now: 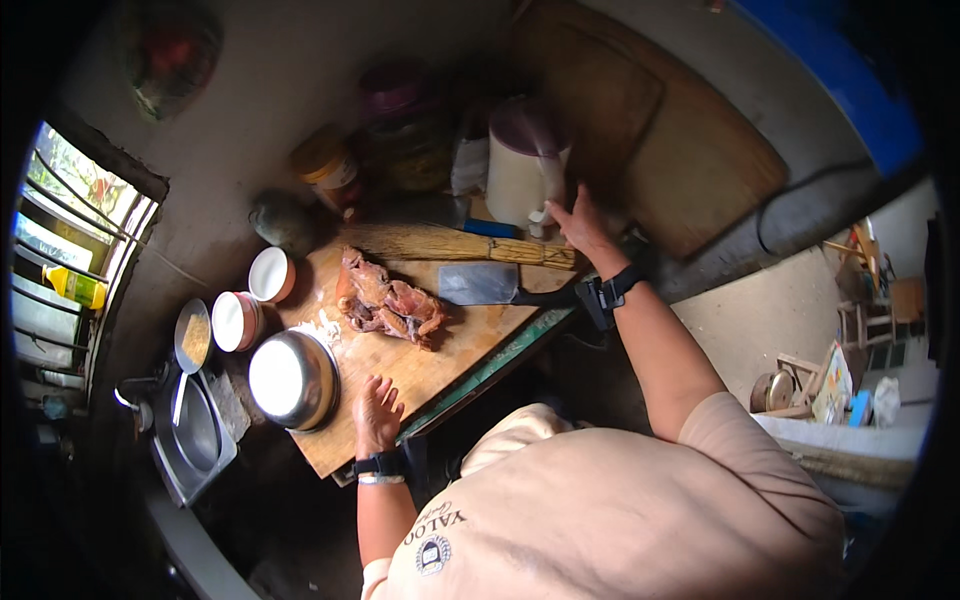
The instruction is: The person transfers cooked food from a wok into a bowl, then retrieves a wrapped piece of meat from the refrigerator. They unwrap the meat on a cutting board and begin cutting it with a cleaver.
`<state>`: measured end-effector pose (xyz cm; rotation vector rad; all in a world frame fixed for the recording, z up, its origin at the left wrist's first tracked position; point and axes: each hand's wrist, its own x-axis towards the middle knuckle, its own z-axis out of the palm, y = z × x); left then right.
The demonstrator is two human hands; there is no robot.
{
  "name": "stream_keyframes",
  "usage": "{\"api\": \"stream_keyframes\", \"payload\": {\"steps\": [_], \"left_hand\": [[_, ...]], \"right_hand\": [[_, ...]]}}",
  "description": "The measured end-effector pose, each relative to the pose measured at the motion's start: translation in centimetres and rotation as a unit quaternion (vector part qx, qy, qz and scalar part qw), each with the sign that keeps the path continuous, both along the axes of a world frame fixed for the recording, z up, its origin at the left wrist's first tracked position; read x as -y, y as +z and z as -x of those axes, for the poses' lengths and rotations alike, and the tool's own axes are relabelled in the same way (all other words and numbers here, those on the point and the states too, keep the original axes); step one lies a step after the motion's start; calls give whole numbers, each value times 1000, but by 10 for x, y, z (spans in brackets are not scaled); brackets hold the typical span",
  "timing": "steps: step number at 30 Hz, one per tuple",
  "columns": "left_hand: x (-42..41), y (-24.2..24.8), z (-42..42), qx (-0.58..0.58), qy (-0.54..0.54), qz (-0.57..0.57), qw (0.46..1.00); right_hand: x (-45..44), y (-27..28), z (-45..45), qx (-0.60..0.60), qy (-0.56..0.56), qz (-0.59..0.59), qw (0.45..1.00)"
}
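Note:
My right hand (589, 231) has its thumb and fingers apart, near the foot of a pale pitcher (517, 180) with a purple lid; whether it touches the pitcher I cannot tell. Just below that hand lie the handle of a cleaver (478, 284) and the tied end of a bamboo whisk brush (450, 246). Palm up and empty, my left hand (377, 416) is over the near edge of the wooden board (457, 337), right of a shiny metal bowl (289, 379). A piece of cooked-looking meat (390, 300), perhaps poultry, rests on the board between the hands.
Small bowls (271, 275) stand at the board's left. Beyond them are a strainer or ladle (193, 337) with yellowish bits and a metal sink (187, 431). Jars (330, 169) and a blue-handled knife (487, 228) are along the back. Another wooden board (675, 172) leans at the wall.

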<state>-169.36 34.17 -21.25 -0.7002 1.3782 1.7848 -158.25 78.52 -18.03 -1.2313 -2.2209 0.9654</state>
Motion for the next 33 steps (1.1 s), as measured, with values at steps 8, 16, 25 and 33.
{"api": "stream_keyframes", "payload": {"steps": [8,16,25,33], "left_hand": [[-83,-18,15,8,-23,126,992],[-146,-45,28,-203,30,102,973],[-141,-44,29,-210,62,29,975],[-87,-43,34,-239,13,96,966]], "right_hand": [[-91,-50,-4,-11,57,-77,995],[8,-51,-15,144,243,-112,953],[31,-70,27,194,286,-183,921],[-48,-41,-34,265,183,-321,890]]}}
